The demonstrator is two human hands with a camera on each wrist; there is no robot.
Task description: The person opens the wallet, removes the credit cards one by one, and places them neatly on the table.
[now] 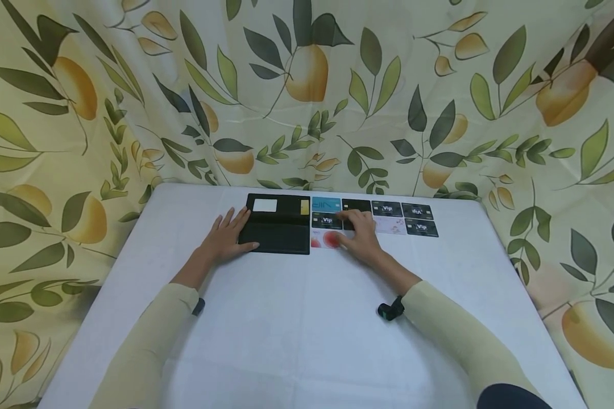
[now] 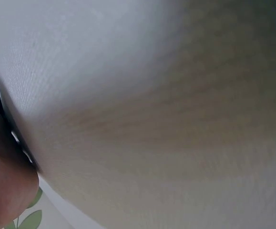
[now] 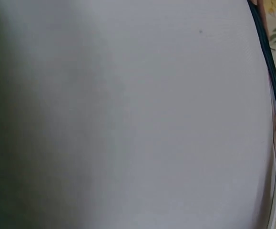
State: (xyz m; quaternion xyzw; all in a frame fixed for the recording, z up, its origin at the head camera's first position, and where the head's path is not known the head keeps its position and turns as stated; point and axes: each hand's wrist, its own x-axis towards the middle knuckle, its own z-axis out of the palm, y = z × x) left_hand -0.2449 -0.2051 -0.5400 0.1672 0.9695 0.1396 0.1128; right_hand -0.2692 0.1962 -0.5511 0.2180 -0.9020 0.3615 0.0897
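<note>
A black wallet [image 1: 278, 230] lies open on the white table [image 1: 307, 318] near its far edge, with a white card [image 1: 265, 205] and a yellow card [image 1: 304, 207] in its upper half. My left hand [image 1: 228, 236] rests flat on the wallet's left edge, fingers straight. Right of the wallet lie several cards in rows. My right hand [image 1: 358, 234] lies over them, fingertips on a black card [image 1: 355, 205] and thumb by a white card with a red spot [image 1: 327, 241]. Both wrist views show only blurred tablecloth.
More cards sit to the right: a blue one [image 1: 326, 204], black Vip cards [image 1: 387, 209] and a pale one [image 1: 391, 226]. A leaf-and-fruit print curtain [image 1: 307, 91] hangs behind and around the table. The near half of the table is bare cloth.
</note>
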